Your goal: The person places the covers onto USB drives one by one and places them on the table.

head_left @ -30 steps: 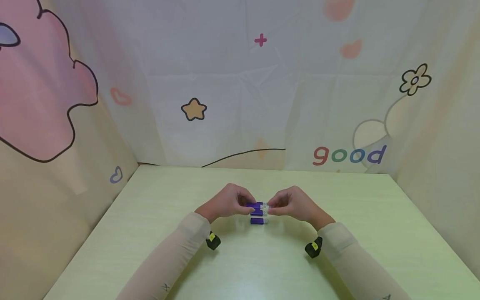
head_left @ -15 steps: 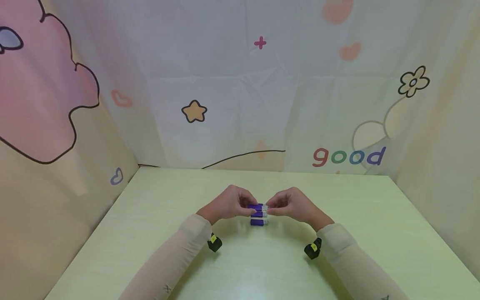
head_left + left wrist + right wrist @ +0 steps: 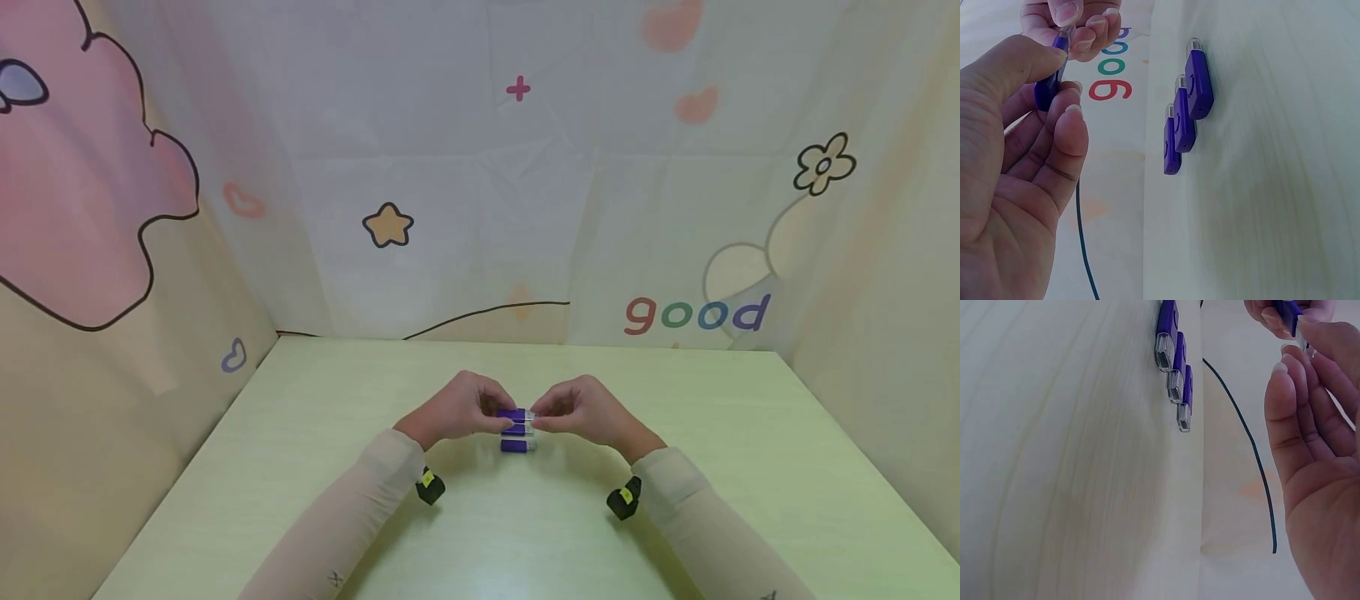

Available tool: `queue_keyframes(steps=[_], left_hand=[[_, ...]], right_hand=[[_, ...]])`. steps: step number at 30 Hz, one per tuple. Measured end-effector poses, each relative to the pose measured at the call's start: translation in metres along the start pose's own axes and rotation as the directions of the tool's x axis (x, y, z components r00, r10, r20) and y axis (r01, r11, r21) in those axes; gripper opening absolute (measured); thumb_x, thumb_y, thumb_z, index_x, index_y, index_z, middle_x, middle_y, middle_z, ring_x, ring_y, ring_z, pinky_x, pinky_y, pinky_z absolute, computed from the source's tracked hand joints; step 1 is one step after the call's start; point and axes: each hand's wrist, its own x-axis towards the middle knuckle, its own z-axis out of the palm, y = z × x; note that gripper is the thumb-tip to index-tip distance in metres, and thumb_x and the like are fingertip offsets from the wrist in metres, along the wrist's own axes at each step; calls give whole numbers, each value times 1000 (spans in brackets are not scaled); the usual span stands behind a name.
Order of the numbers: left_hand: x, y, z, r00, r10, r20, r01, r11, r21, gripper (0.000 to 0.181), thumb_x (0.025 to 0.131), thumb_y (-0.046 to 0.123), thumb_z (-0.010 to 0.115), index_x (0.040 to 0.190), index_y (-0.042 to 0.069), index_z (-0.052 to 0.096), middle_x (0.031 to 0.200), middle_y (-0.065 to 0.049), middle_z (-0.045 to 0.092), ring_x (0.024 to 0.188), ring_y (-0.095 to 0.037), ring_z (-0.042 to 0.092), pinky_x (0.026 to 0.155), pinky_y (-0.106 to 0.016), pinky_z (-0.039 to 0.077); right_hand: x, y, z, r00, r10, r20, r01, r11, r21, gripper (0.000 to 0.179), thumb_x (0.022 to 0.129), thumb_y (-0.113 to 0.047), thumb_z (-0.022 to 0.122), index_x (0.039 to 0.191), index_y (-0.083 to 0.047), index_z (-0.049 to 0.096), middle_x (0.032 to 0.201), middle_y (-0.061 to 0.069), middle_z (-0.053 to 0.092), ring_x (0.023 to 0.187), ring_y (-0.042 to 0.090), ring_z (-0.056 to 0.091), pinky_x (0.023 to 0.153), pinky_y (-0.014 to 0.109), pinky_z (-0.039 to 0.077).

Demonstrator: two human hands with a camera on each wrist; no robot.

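Observation:
Between my two hands is a purple USB flash drive (image 3: pixel 1048 87) with a clear capped end, held above the table. My left hand (image 3: pixel 467 408) pinches its purple body between thumb and fingers. From the other side, the thumb and fingertips of my right hand (image 3: pixel 583 414) pinch the clear cap (image 3: pixel 1303 341). Three similar drives lie in a staggered row on the table beneath: a near one (image 3: pixel 1199 84), a middle one (image 3: pixel 1184 123) and a far one (image 3: pixel 1172 150). Their clear ends all point towards the right hand's side. In the head view the hands and held drive partly cover this row.
The pale wooden table (image 3: pixel 517 533) reaches back to a printed cloth backdrop (image 3: pixel 480 250), with cloth on both sides too. A black wrist camera (image 3: pixel 431 486) hangs at the left cuff and another black camera (image 3: pixel 624 498) at the right cuff.
Both hands keep their hold on the drive and barely shift. The right hand has edged slightly left, closer to the left hand. The head view has tilted up a little.

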Motion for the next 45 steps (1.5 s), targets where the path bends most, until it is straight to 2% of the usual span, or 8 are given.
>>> queue_keyframes(steps=[8,27,30,38,45], left_hand=[[2,-2,1,1000,29,8,-29,999,31,13,89,9,79,101,8,80,93,-1,77,75,-10,68,71,-24,59],[2,1,0,999,48,23,-50,997,66,12,90,9,78,102,9,81,93,1,75,74,-9,66,69,-24,58],[3,2,-1,998,60,29,-63,993,100,12,91,9,77,103,10,81,92,2,75,74,-9,65,69,-24,58],[3,6,-2,996,82,39,-89,966,241,13,93,10,75,105,10,80,89,5,71,72,-7,59,67,-21,55],[5,6,-3,988,149,49,-157,920,359,13,94,13,75,106,9,80,92,4,71,74,-8,58,67,-18,54]], right_hand=[[1,1,1,1000,-12,-4,12,1000,-10,15,87,-22,83,99,-12,82,94,2,80,79,14,70,73,27,59],[3,1,1,1000,-25,-8,25,999,-34,13,88,-22,82,99,-15,82,94,1,80,79,15,69,73,27,59],[4,-1,1,999,-35,-13,34,999,-39,13,88,-22,82,99,-16,82,94,1,79,78,15,68,72,28,59],[6,-2,2,998,-63,-31,60,993,-100,11,90,-20,80,100,-17,82,93,-2,79,77,14,68,73,27,59],[10,-1,3,998,-51,-42,45,992,-119,11,91,-20,79,101,-17,82,92,-4,79,78,14,68,74,27,59]])
